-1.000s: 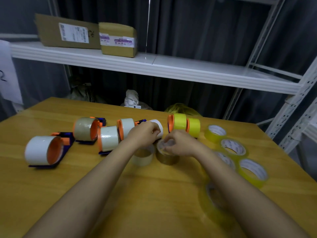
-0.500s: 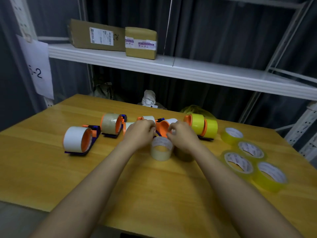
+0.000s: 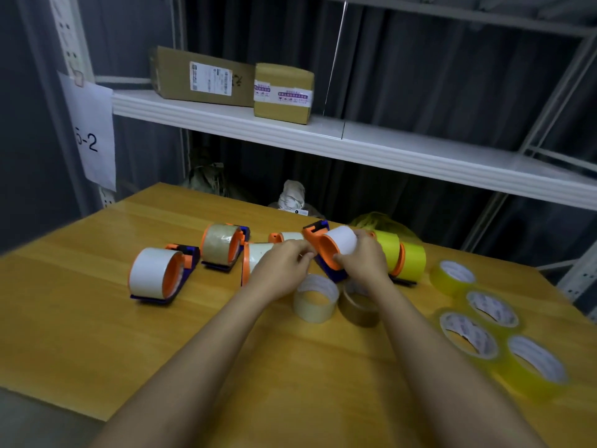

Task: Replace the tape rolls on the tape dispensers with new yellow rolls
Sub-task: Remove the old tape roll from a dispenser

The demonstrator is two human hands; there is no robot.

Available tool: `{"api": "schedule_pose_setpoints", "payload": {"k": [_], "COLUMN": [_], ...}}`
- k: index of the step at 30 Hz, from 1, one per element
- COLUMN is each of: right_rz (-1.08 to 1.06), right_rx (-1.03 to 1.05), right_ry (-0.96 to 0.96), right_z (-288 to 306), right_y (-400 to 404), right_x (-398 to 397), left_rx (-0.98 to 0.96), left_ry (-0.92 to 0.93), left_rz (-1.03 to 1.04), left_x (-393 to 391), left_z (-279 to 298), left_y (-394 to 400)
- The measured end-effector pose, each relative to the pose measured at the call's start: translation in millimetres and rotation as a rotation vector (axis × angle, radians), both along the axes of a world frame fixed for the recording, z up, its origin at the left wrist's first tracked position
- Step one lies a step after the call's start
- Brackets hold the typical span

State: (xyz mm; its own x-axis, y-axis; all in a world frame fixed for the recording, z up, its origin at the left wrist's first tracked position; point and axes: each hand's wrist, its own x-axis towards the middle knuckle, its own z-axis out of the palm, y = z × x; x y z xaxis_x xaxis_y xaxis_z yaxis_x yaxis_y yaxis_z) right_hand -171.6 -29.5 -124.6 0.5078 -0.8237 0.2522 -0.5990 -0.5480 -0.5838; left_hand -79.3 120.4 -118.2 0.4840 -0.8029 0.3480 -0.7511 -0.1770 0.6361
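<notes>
the wooden table (image 3: 97,334) has a smooth, glossy yellow-brown top with a long straight grain. near its far edge lies a row of tape dispensers, each a dark blue plastic frame with an orange round hub. the one at the left end of the table (image 3: 155,274) carries a wide white roll; next to it another dispenser (image 3: 223,245) carries a dull brownish roll. the dispenser in the middle of the table (image 3: 332,250) carries a white roll and is tilted up off the wood.

the right hand (image 3: 363,258) grips that white roll, thumb below and fingers curled over its top. the left hand (image 3: 281,270) is just beside its orange hub with fingers bent toward it; whether they pinch anything i cannot tell.

just in front of the hands, on the table, stand two loose rolls: a pale clear one (image 3: 315,299) and a brown one (image 3: 360,305), both short hollow cylinders. right of the held dispenser two dispensers already carry opaque bright yellow rolls (image 3: 403,258).

at the right side of the table four new yellow rolls (image 3: 478,331) lie flat, translucent yellow with white printed cores; the printing is too small to read.

above the table a white metal shelf (image 3: 387,147) holds two cardboard boxes (image 3: 232,82) with printed labels, unreadable. a paper sheet (image 3: 92,134) left of the shelf ends in "-2".
</notes>
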Motion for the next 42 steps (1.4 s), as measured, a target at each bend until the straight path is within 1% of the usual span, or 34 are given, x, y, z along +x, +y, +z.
{"api": "schedule_pose_setpoints", "payload": {"k": [2,4,6,8,10,11,13,16,17,19,22,24,26,28,30,31,33,35,39,42], "right_rz": [-0.023,-0.011,0.018,0.048,0.055,0.061,0.102,0.235,0.277,0.323,0.304,0.285,0.324,0.381,0.428,0.461,0.527,0.549,0.512,0.485], "right_rx": [-0.134,-0.244,-0.326,-0.418,-0.500,-0.531,-0.560,-0.518,-0.530,-0.557,-0.566,-0.598,-0.574,-0.500,-0.383,-0.282,-0.060,0.043,0.059,0.086], "right_ry": [-0.100,-0.208,-0.304,-0.361,-0.393,-0.401,-0.393,-0.385,-0.381,-0.395,-0.466,-0.426,-0.297,-0.091,0.096,0.148,0.143,0.092,0.018,0.007], "right_z": [9.9,16.7,18.9,17.3,13.8,12.6,10.7,12.3,12.7,14.2,22.1,30.8,42.3,49.9,51.3,50.5,44.2,31.7,0.5,-18.0], "right_y": [10.5,24.9,39.8,52.4,61.2,64.7,69.9,77.8,79.9,82.6,82.4,81.0,81.5,83.4,83.8,84.2,84.6,84.9,90.2,94.8], "right_x": [-7.4,-14.9,-21.9,-28.1,-34.0,-37.2,-42.9,-53.1,-57.6,-69.1,-83.4,-90.5,-97.5,-104.1,-108.0,-109.0,-109.6,-110.4,-111.5,-109.5], "left_rx": [-0.084,-0.156,-0.208,-0.259,-0.310,-0.330,-0.352,-0.460,-0.482,-0.463,-0.409,-0.371,-0.340,-0.292,-0.232,-0.198,-0.121,-0.063,-0.026,-0.035], "left_ry": [0.050,0.152,0.298,0.487,0.704,0.782,0.833,0.959,0.977,0.909,0.808,0.795,0.796,0.755,0.703,0.679,0.638,0.631,0.600,0.479], "left_rz": [0.009,0.008,-0.016,-0.071,-0.112,-0.129,-0.124,-0.117,-0.107,-0.073,-0.052,-0.061,-0.080,-0.095,-0.128,-0.143,-0.162,-0.171,-0.150,-0.113], "left_x": [-4.8,-11.1,-18.4,-23.9,-29.4,-32.1,-35.0,-34.2,-31.6,-25.5,-21.5,-23.3,-27.3,-30.7,-34.1,-35.9,-37.4,-37.4,-40.0,-46.1], "left_z": [6.6,16.0,25.2,31.6,36.0,36.5,35.3,36.4,37.0,36.8,35.7,38.1,42.6,42.7,41.3,39.4,33.3,25.6,2.9,-12.7], "left_y": [-3.0,-6.1,-10.6,-15.4,-16.8,-16.1,-13.4,-6.4,-4.5,-0.1,8.6,14.2,18.9,22.3,24.0,24.7,25.7,26.2,25.3,27.4]}}
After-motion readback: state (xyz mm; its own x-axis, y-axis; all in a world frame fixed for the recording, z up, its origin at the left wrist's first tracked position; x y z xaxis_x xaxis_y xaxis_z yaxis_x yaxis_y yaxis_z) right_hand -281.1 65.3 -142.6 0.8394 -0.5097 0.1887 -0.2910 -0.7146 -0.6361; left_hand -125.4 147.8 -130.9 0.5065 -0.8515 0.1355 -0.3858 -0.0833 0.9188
